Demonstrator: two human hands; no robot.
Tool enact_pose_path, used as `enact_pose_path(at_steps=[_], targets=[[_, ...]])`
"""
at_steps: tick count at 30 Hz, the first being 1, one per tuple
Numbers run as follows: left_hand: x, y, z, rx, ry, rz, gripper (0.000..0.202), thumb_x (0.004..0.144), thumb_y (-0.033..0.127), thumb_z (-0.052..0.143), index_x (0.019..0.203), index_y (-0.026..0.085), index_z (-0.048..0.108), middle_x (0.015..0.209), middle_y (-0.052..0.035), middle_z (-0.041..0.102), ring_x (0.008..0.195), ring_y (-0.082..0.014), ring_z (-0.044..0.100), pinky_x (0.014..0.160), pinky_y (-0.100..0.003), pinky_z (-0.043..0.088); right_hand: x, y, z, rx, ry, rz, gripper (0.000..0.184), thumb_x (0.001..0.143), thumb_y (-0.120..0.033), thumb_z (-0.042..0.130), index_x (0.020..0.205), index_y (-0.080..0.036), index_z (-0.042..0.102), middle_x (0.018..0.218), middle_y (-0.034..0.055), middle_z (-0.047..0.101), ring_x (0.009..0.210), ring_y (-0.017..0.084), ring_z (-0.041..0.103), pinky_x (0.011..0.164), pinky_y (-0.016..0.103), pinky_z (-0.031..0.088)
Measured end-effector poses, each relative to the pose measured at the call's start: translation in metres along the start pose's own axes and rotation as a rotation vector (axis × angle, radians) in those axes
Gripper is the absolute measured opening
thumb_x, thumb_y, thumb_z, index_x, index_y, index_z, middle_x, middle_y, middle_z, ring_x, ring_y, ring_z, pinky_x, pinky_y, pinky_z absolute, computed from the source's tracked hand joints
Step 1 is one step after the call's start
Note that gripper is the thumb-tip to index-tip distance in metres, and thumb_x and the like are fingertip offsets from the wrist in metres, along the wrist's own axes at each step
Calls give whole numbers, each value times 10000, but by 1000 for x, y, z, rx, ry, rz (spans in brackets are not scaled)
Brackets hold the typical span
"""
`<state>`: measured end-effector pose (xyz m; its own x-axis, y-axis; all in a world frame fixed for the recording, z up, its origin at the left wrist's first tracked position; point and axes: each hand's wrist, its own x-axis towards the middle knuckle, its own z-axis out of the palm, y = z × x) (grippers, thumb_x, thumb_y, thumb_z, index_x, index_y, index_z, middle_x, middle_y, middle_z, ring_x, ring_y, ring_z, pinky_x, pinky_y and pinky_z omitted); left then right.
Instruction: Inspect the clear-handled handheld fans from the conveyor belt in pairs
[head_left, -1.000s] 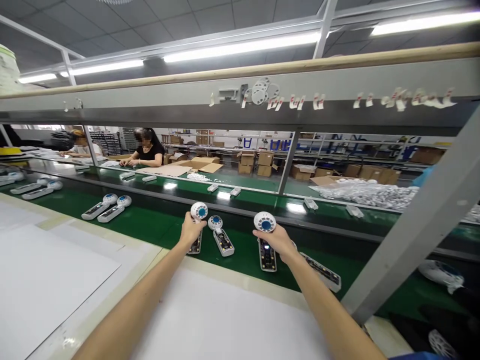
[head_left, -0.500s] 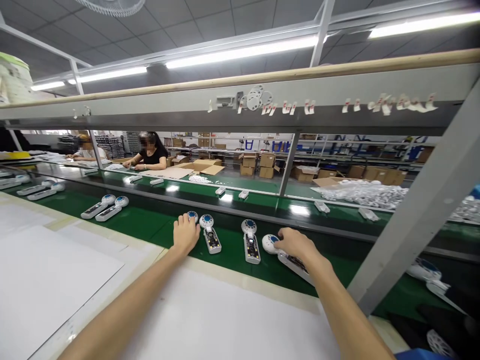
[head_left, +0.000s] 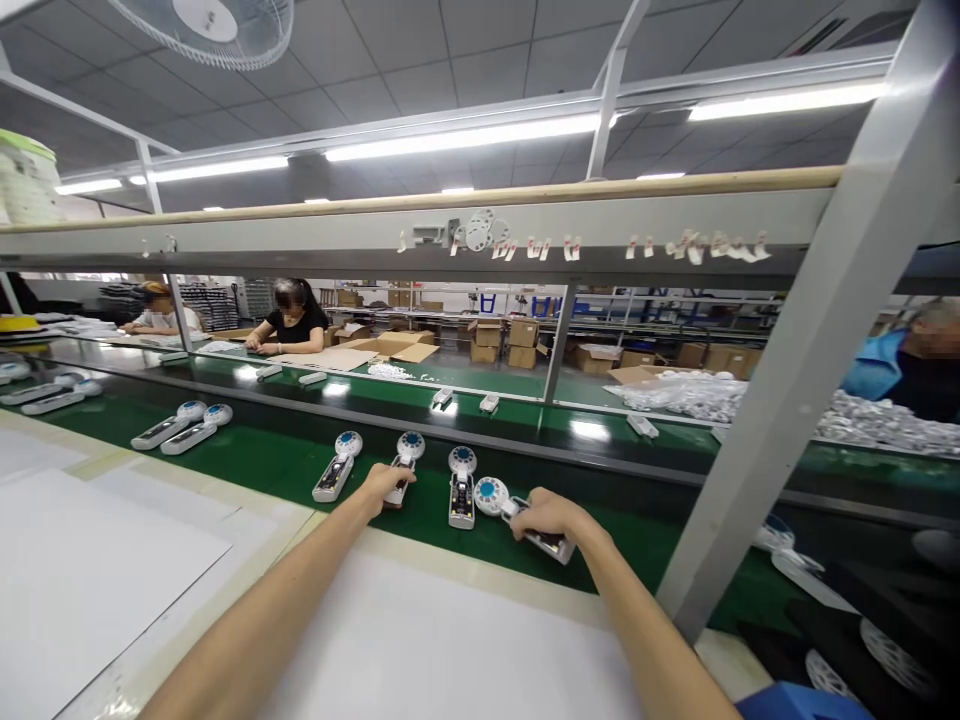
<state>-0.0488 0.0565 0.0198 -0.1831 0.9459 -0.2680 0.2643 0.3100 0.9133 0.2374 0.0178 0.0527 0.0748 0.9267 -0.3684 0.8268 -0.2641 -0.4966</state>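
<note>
Several white handheld devices with round blue-centred heads lie on the green conveyor belt [head_left: 270, 465] in front of me. My left hand [head_left: 381, 484] is closed over the handle of the second device [head_left: 405, 455]. My right hand [head_left: 551, 517] is closed on the handle of the rightmost device [head_left: 504, 500], which lies at a slant. Between my hands a third device [head_left: 460, 483] lies untouched. A fourth device [head_left: 336, 467] lies free to the left of my left hand.
More device pairs [head_left: 180, 428] lie further left on the belt. A white worktable [head_left: 420, 640] is under my arms. A grey slanted frame post [head_left: 787, 360] stands at right. People sit across the line [head_left: 289, 320], and one in blue [head_left: 900, 360] at far right.
Both hands set down the devices they held up a second ago. The left hand moved from the leftmost device to the second; the right now grips the slanted rightmost one. The camera tilted upward.
</note>
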Motion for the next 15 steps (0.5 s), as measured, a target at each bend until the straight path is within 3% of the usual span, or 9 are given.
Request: enact_pose_path(at_steps=[5, 8, 10, 12, 15], targets=[[-40, 40, 1, -442, -128, 193, 268, 975, 344, 584, 1134, 130, 603, 1017, -60, 653, 772, -132, 635, 661, -282, 565, -18, -21, -6, 537, -12, -156, 169, 874, -226, 672, 903, -167, 516, 710, 6, 640, 617, 149, 657, 580, 278, 564], [-73, 70, -5, -651, -230, 301, 252, 990, 294, 429, 1033, 108, 593, 928, -75, 661, 650, -120, 617, 579, -270, 545, -41, -40, -17, 831, -8, -290, 120, 946, -288, 542, 995, -196, 482, 812, 30, 674, 683, 146, 692, 650, 285, 607], [-98, 82, -9, -738, -290, 350, 209, 931, 224, 432, 1006, 105, 587, 892, -87, 675, 649, -142, 648, 601, -293, 567, -59, -51, -23, 951, -20, -358, 123, 938, -238, 500, 1054, -202, 485, 921, 51, 695, 784, 158, 720, 749, 325, 632], [-120, 87, -11, -767, -329, 398, 213, 866, 177, 492, 1060, 118, 558, 879, -84, 696, 650, -168, 685, 619, -312, 581, -76, -61, -26, 1029, -44, -422, 254, 883, -167, 514, 1134, -204, 497, 1004, 60, 703, 861, 182, 733, 809, 374, 639], [-143, 86, -11, -738, -371, 522, 435, 822, 159, 563, 1241, 153, 448, 839, -47, 711, 610, -198, 715, 601, -323, 586, -93, -69, -23, 1069, -37, -558, 484, 813, -129, 564, 1278, -227, 474, 1012, 43, 708, 835, 201, 734, 742, 388, 648]])
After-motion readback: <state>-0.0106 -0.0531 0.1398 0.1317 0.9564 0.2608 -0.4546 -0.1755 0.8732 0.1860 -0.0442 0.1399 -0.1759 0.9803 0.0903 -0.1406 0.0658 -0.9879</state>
